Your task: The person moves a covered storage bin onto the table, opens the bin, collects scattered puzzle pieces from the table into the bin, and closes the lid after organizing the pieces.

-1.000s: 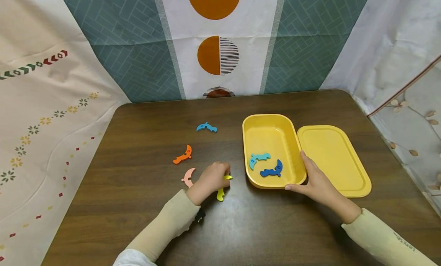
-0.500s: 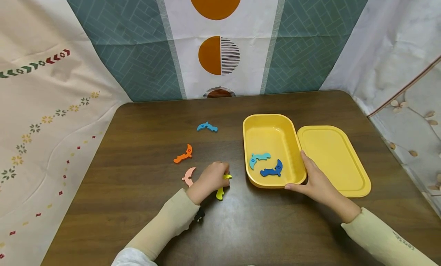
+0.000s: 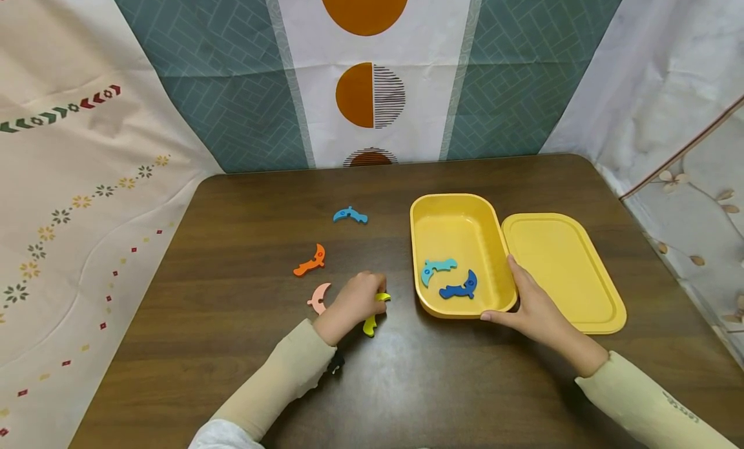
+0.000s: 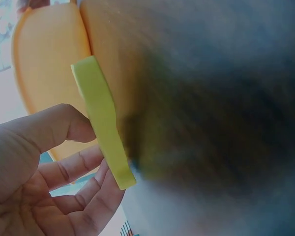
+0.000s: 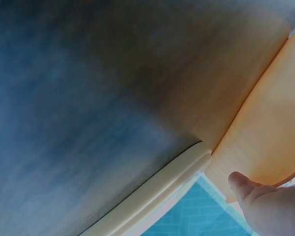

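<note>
My left hand [image 3: 358,302] pinches a flat yellow-green curved piece [image 4: 101,115] between thumb and fingers, low over the table. In the head view the hand covers the middle of this piece. Beside that hand lies a pink curved piece [image 3: 318,298], partly hidden by the wrist. My right hand [image 3: 531,310] holds the near right corner of a yellow box [image 3: 415,242], its thumb [image 5: 243,187] against the outer wall. Inside the box lie a turquoise notched piece [image 3: 437,269] and a dark blue one [image 3: 459,287].
An orange piece [image 3: 310,261] and a light blue piece [image 3: 350,215] lie farther back on the brown table [image 3: 232,242]. The yellow lid [image 3: 564,268] lies flat right of the box. Patterned cloths hang behind and beside the table.
Hardly anything differs. The yellow-green piece's near end has shifted slightly up and left in the head view, still held in my left hand. My right hand and the box have stayed put.
</note>
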The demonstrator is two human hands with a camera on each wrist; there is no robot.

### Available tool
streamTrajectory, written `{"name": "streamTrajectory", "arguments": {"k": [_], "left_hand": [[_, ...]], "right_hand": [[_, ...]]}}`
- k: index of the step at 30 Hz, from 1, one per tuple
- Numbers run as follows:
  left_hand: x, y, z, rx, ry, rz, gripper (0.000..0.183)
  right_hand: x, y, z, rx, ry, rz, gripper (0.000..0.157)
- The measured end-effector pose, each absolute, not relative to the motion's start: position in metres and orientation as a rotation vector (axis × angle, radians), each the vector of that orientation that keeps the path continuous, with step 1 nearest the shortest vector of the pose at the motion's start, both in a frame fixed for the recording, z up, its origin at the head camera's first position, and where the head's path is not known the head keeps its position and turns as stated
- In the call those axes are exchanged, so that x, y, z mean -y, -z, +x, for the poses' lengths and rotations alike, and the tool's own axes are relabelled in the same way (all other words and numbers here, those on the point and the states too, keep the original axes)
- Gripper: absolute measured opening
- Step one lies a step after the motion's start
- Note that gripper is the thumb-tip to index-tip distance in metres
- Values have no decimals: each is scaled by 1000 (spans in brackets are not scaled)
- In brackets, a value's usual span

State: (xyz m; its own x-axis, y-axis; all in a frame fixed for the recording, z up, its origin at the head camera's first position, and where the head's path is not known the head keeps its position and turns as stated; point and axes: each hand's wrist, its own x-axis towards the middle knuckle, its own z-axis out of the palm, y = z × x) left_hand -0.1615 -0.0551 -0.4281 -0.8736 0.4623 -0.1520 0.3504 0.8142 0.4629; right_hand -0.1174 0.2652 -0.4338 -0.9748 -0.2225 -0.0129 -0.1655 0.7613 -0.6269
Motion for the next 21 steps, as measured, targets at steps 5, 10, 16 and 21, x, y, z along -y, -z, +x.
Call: {"name": "streamTrajectory", "arguments": {"k": [5, 10, 16, 21], "left_hand": [[55, 427, -161, -2759, -658, 611, 13], [53, 425, -161, -2779, -680, 613, 11], [51, 423, -160, -2804, -674, 618, 10], [50, 423, -160, -2832, -659, 611, 10]], "right_hand": [[-265, 433, -118, -2865, 1011, -320, 120], [-265, 433, -117, -2864, 1009, -314, 120], [-265, 434, -117, -2870, 1005, -317, 120], [-266, 434, -117, -2861, 1004, -307, 121]]}}
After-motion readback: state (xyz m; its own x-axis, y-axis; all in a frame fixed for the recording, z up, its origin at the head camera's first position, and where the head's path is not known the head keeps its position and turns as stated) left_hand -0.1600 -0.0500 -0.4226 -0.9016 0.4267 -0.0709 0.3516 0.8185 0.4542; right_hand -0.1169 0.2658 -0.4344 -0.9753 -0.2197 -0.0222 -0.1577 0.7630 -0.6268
